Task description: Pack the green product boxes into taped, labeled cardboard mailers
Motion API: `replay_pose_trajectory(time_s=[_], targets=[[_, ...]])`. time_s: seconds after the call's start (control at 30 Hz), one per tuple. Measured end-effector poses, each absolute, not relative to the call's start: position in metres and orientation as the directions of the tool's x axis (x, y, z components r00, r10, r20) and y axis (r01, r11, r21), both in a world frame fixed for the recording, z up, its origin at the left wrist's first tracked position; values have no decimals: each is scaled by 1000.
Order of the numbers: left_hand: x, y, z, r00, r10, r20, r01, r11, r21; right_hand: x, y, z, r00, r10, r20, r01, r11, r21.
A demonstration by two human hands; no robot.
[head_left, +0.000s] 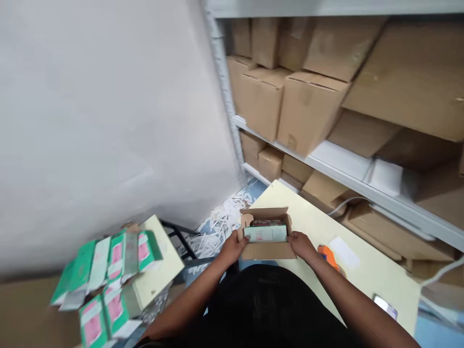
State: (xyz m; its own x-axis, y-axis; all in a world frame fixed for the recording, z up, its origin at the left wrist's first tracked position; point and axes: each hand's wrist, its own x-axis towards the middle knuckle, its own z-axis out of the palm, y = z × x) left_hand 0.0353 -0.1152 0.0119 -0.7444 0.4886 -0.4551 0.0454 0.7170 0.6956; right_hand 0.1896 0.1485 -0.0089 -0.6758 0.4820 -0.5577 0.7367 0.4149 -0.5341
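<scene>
A small open cardboard box (268,251) is held in front of my body, over the near edge of the cream table. My left hand (232,247) grips its left end and my right hand (301,245) its right end, thumbs at the rim. Inside lies a pale green-white carton (266,234) with pink print, and something dark reddish shows behind it, too small to name. The box's front and back flaps are folded outward. Near my right forearm, an orange tape dispenser (329,258) lies on the table beside a white paper (345,252).
A phone (385,307) rests on the cream table (395,285). At the left, several green, pink and white cartons (116,252) lie on a second table (159,261). White paper strips (223,218) cover the floor. Metal shelving (340,173) with cardboard boxes (313,108) stands behind.
</scene>
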Motion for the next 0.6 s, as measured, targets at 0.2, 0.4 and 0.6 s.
replay_pose_trajectory(time_s=[0.2, 0.4, 0.6], targets=[[72, -188, 53, -864, 265, -427, -108, 733, 672, 137, 115, 26, -808, 204, -553, 517, 696, -498], [104, -285, 76, -923, 77, -376, -244, 637, 731, 88, 31, 50, -902, 39, -431, 289, 796, -532], [132, -401, 83, -957, -32, -288, -260, 534, 805, 63, -81, 64, -940, -141, -311, 72, 809, -583]])
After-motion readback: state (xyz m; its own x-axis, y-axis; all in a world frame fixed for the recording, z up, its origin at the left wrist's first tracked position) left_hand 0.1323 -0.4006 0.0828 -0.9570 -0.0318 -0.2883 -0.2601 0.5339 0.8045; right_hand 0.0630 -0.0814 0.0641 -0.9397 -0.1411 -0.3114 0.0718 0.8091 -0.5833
